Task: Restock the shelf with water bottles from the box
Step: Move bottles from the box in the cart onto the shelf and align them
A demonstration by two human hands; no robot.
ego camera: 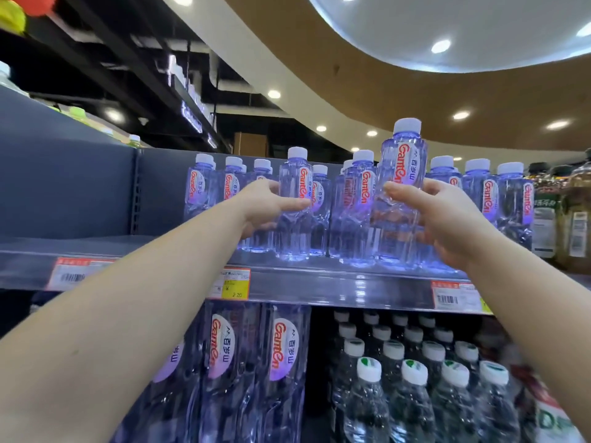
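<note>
My left hand (263, 207) grips a clear water bottle (295, 187) with a white cap and red lettering, its base down on the grey shelf (335, 282). My right hand (447, 219) holds a second, same-looking bottle (403, 174) that rises higher than its neighbours near the shelf's front. Several more such bottles (479, 193) stand in rows behind and beside them. The box is out of view.
The shelf's left part (80, 244) is bare. Dark bottles (575, 212) stand at the far right. Price tags (235, 282) line the shelf edge. Below are large water bottles (281, 362) and several small green-capped ones (415, 388).
</note>
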